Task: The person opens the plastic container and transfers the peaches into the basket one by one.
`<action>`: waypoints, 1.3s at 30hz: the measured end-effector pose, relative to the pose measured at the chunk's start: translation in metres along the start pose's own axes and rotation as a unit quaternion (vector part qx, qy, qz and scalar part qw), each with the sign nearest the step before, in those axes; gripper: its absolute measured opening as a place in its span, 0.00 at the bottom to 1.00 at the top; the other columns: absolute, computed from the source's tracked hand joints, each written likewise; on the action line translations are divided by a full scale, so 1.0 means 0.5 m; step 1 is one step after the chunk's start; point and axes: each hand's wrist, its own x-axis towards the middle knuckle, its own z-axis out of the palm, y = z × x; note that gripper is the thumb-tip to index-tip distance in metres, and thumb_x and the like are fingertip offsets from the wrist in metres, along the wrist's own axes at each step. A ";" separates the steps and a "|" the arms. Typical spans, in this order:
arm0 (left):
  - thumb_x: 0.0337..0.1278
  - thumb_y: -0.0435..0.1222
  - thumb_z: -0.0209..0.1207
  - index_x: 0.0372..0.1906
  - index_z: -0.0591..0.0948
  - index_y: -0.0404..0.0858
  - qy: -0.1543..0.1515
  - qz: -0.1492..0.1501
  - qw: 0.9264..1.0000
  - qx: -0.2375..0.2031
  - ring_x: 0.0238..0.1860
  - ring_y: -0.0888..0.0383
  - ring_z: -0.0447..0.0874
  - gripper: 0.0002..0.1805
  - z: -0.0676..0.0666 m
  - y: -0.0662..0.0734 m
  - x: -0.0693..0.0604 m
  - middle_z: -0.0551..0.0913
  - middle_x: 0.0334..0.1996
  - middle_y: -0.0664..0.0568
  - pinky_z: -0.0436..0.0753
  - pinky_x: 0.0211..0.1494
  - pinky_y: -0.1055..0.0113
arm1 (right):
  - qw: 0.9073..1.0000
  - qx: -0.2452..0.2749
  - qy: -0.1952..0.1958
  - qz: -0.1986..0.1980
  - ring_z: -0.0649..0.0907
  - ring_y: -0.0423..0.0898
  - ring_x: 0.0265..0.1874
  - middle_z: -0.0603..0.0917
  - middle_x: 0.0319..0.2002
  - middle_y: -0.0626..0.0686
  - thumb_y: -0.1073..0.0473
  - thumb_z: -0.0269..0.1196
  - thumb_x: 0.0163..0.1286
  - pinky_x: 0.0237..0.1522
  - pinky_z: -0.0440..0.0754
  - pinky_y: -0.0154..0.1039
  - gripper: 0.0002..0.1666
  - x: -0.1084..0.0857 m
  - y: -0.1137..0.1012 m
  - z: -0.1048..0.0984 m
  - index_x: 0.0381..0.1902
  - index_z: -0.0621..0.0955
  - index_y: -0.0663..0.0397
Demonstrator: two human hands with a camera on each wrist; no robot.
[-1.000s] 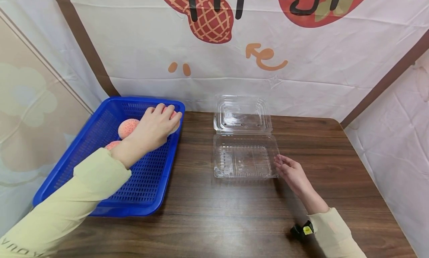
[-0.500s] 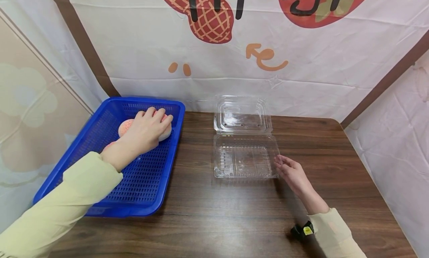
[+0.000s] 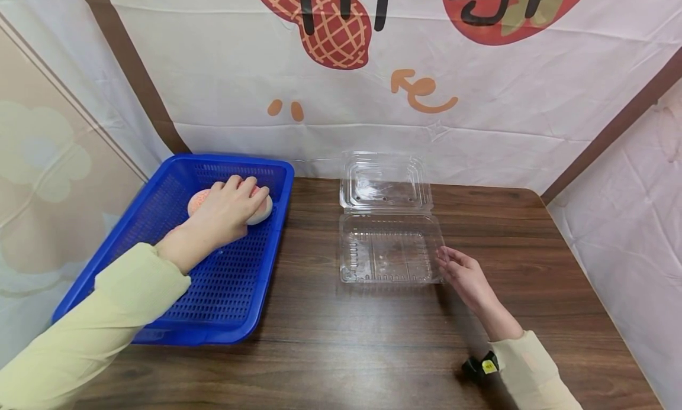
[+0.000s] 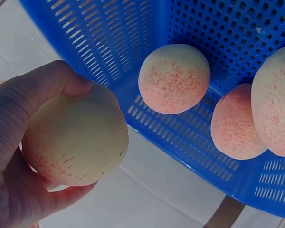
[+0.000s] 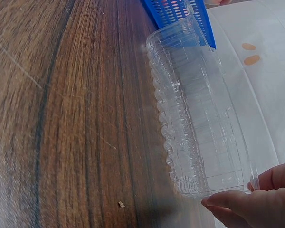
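Observation:
My left hand [image 3: 221, 212] is inside the blue basket [image 3: 274, 244] and grips a peach [image 3: 260, 213], its pale side showing past the fingers. In the left wrist view that held peach [image 4: 78, 137] sits between thumb and curled fingers. More peaches lie in the basket: one [image 3: 197, 202] beside my hand, others mostly hidden under my wrist in the head view but plain in the left wrist view, such as a peach [image 4: 237, 123] by the wall. My right hand [image 3: 469, 280] pinches the right rim of a clear plastic clamshell container [image 3: 391, 250], whose lid [image 3: 385, 182] stands open behind it.
A brown wood-grain table [image 3: 341, 345] carries the basket at the left and the container at the middle. Behind them hangs a white printed cloth [image 3: 229, 90]. A black item with a yellow label [image 3: 487, 365] shows at my right sleeve.
My left hand has moved left and slightly down from near the basket's right rim, with the peach in its grip. My right hand and the container have stayed put.

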 end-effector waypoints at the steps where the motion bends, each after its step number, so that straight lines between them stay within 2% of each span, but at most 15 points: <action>1: 0.28 0.28 0.67 0.48 0.71 0.33 -0.002 -0.001 1.000 -0.002 0.43 0.37 0.70 0.31 0.001 -0.001 0.000 0.71 0.43 0.36 0.74 0.35 0.45 | 1.000 0.000 0.000 0.000 0.51 0.59 0.67 0.46 0.67 0.71 0.74 0.32 0.68 0.65 0.50 0.48 0.30 0.000 0.000 0.000 0.65 0.41 0.78; 10: 0.23 0.30 0.71 0.45 0.71 0.35 -0.025 -0.008 0.999 -0.021 0.41 0.38 0.71 0.33 0.011 -0.009 -0.004 0.71 0.40 0.38 0.74 0.34 0.45 | 1.000 -0.003 0.000 -0.001 0.51 0.59 0.67 0.46 0.67 0.71 0.74 0.31 0.67 0.65 0.50 0.48 0.29 -0.001 -0.001 0.000 0.65 0.41 0.78; 15: 0.22 0.30 0.71 0.44 0.69 0.35 -0.032 -0.001 0.999 -0.022 0.38 0.38 0.71 0.33 0.016 -0.012 -0.008 0.71 0.38 0.39 0.75 0.32 0.45 | 1.000 -0.003 0.001 -0.001 0.51 0.59 0.67 0.46 0.67 0.71 0.74 0.31 0.67 0.65 0.50 0.49 0.29 -0.002 -0.003 0.001 0.65 0.41 0.78; 27: 0.27 0.34 0.73 0.51 0.69 0.33 -0.080 0.012 0.996 -0.023 0.40 0.38 0.71 0.37 0.028 -0.017 -0.015 0.71 0.45 0.35 0.75 0.38 0.45 | 1.000 -0.003 0.002 0.001 0.51 0.59 0.67 0.46 0.67 0.71 0.74 0.31 0.67 0.65 0.50 0.49 0.30 -0.001 -0.002 0.001 0.65 0.41 0.78; 39: 0.26 0.33 0.73 0.50 0.70 0.34 -0.089 0.022 0.996 -0.019 0.39 0.38 0.72 0.36 0.051 -0.016 -0.024 0.70 0.42 0.35 0.76 0.37 0.44 | 1.000 -0.006 0.003 0.001 0.51 0.60 0.67 0.46 0.67 0.72 0.74 0.32 0.67 0.65 0.50 0.49 0.29 0.001 0.000 0.002 0.65 0.42 0.79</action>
